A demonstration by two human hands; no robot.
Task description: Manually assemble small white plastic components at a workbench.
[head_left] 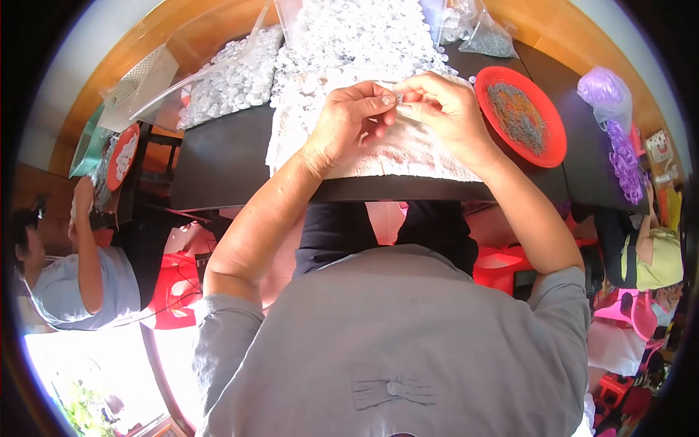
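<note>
Both hands meet over a white towel [291, 146] spread on the dark table. My left hand [353, 120] is closed in a pinch, its thumb and fingertips pointing right. Close against it, my right hand [444, 109] pinches with thumb and forefinger. A tiny pale piece seems to sit between the fingertips, too small to name. Just beyond the hands lies a big heap of small whitish, clear-looking pieces [360, 36], spilling onto the towel. To the right of my right hand, a red plate [557, 138] holds many thin grey metal pins [518, 120].
Left of the heap, a clear bin [175, 102] lies with more whitish pieces. Plastic bags [489, 38] stand at the back; a purple bag [604, 91] is at far right. One person [87, 277] sits at left beside another red plate [122, 156]; another person [655, 255] is at right.
</note>
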